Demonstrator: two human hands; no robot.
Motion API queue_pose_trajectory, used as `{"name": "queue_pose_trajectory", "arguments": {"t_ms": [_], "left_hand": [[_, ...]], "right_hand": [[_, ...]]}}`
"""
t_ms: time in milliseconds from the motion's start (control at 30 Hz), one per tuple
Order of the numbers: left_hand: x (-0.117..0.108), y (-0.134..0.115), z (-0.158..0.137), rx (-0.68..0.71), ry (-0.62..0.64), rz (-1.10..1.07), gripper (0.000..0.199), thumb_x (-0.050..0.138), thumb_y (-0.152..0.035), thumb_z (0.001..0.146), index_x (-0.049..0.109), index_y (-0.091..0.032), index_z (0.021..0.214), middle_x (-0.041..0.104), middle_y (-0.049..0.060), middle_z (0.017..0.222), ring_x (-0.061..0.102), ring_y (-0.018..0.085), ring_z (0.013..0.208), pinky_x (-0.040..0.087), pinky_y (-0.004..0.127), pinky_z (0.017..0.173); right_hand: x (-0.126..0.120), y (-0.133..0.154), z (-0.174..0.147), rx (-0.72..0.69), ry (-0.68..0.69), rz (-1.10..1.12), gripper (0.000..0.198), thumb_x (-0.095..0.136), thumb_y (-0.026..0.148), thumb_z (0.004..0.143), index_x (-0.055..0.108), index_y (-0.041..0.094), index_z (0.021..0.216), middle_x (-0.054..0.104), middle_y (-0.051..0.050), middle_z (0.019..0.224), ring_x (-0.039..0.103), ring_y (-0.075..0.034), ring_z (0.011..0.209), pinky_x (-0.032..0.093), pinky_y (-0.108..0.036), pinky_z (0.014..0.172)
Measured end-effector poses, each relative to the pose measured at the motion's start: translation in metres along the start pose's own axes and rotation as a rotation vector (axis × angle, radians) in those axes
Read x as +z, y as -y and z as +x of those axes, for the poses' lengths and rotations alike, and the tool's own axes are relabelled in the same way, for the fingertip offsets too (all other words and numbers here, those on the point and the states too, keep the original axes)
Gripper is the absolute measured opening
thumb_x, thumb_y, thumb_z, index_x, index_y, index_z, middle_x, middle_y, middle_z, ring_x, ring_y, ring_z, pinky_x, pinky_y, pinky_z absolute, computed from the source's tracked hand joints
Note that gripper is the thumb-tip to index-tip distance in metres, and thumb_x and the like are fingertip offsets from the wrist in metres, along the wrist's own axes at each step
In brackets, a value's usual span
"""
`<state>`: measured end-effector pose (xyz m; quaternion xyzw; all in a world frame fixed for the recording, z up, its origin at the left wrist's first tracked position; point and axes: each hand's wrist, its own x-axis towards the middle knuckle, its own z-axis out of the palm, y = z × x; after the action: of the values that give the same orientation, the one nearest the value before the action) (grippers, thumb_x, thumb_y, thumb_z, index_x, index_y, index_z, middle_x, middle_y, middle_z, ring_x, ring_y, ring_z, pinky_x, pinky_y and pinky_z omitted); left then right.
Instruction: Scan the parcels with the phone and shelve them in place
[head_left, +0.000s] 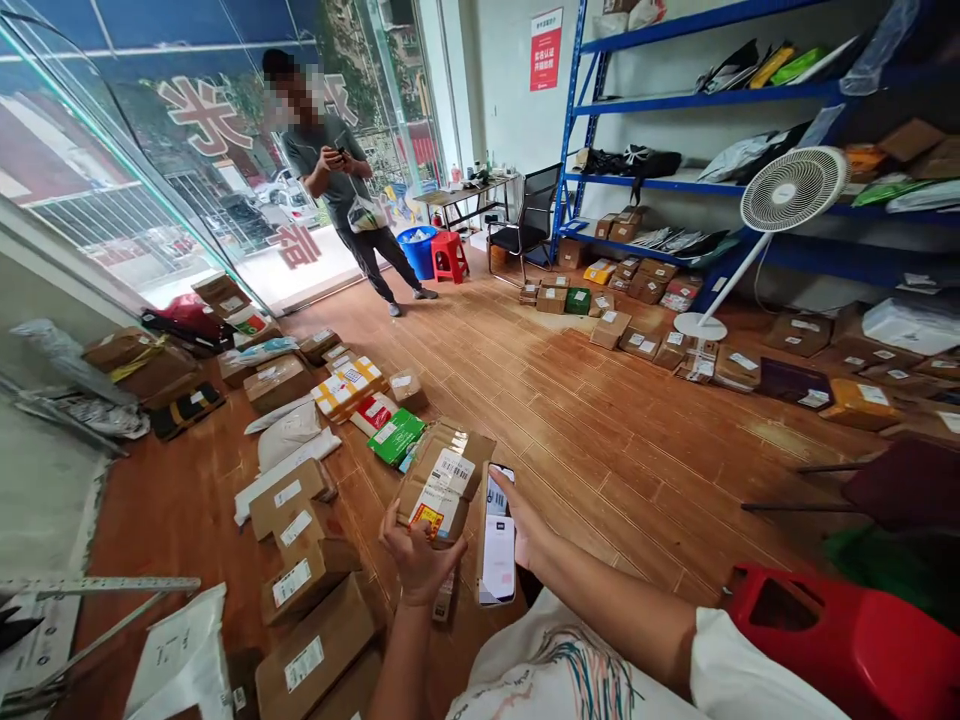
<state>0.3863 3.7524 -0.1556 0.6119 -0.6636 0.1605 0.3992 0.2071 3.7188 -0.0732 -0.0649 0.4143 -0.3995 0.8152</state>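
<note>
My left hand [420, 555] grips the near end of a brown cardboard parcel [433, 470], thumb across its top. A white barcode label [453, 472] and a red-and-yellow sticker [426, 518] face up on it. Just to the right, my right hand [521, 520] is wrapped round a smartphone [498, 560] with its lit screen toward me; a label picture shows in the upper part of the screen. Parcel and phone are close side by side. Beyond the parcel a green package [397, 437] lies on the floor. Several labelled cartons [304, 655] lie to the left of my left hand.
A person [330, 170] stands by the glass front, holding a phone. Rows of parcels line the wooden floor [540, 400]. Blue shelving [645, 180], a white fan [793, 190], a black chair [525, 215] and a red stool [450, 257] stand farther back. Red plastic [855, 640] is at right.
</note>
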Motion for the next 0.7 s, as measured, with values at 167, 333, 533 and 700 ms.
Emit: {"name": "queue_pose_trajectory", "arguments": {"t_ms": [167,333,533,700], "left_hand": [[0.086,0.027,0.059,0.006,0.05,-0.007,0.059,0.084,-0.039,0.057,0.041,-0.022,0.094,0.033,0.021,0.141,0.041,0.042,0.13,0.041,0.06,0.102],[0.196,0.069,0.149,-0.036,0.052,0.032,0.058,0.083,-0.041,0.057,0.041,-0.022,0.092,0.034,0.02,0.139,0.041,0.04,0.128,0.041,0.058,0.103],[0.317,0.132,0.292,-0.123,0.102,0.121,0.055,0.081,-0.043,0.058,0.044,-0.021,0.091,0.031,0.019,0.14,0.038,0.04,0.13,0.039,0.057,0.105],[0.411,0.214,0.431,-0.183,0.114,0.161,0.052,0.079,-0.041,0.056,0.045,-0.021,0.089,0.03,0.02,0.141,0.034,0.04,0.134,0.035,0.054,0.11]], "right_hand": [[-0.02,0.085,0.07,-0.024,0.009,0.105,0.045,0.055,0.059,0.094,0.066,0.016,0.09,0.07,0.0,0.072,0.065,-0.015,0.061,0.056,-0.034,0.068],[-0.057,0.207,0.147,0.012,0.148,0.176,0.033,0.061,0.046,0.088,0.069,0.014,0.095,0.076,-0.008,0.08,0.071,-0.021,0.07,0.056,-0.036,0.076],[-0.054,0.345,0.261,0.031,0.231,0.295,0.054,0.066,0.06,0.074,0.071,0.019,0.109,0.076,-0.015,0.114,0.069,-0.034,0.107,0.048,-0.052,0.1],[0.02,0.441,0.381,0.057,0.274,0.26,0.039,0.068,0.053,0.08,0.076,0.02,0.101,0.076,-0.019,0.113,0.071,-0.035,0.103,0.047,-0.056,0.101]]}}
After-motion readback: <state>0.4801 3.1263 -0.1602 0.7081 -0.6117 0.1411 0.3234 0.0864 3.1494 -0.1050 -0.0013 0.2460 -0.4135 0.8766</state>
